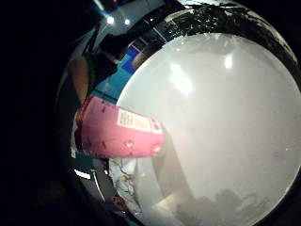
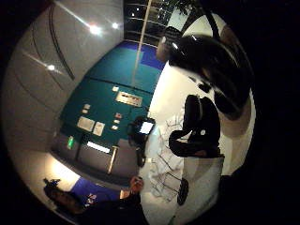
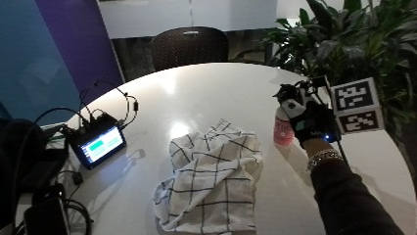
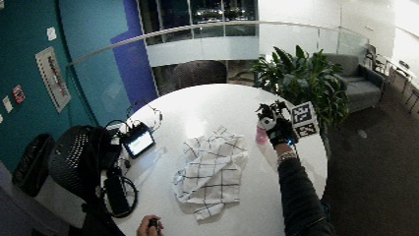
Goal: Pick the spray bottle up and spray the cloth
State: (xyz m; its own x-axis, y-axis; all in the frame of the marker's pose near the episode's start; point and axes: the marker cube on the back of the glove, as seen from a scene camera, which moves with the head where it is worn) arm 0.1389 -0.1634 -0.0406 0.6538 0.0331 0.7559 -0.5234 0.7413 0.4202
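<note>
A pink spray bottle (image 3: 283,132) with a black spray head stands upright near the right edge of the round white table (image 3: 196,93). My gloved right hand (image 3: 314,125) grips it from the right side, fingers curled round its neck and upper body. Whether its base touches the table I cannot tell. The pink body (image 1: 120,129) fills part of the little finger side palm view, over the white tabletop. A white cloth (image 3: 212,183) with a black grid pattern lies crumpled on the table to the left of the bottle, a short gap away. The cloth (image 2: 166,159) shows beyond the black spray head (image 2: 194,126).
A small lit screen (image 3: 98,145) with cables sits at the table's left edge. A dark chair (image 3: 189,46) stands behind the far side. A large potted plant (image 3: 352,44) is close behind my hand at the right. Bare tabletop lies beyond the cloth.
</note>
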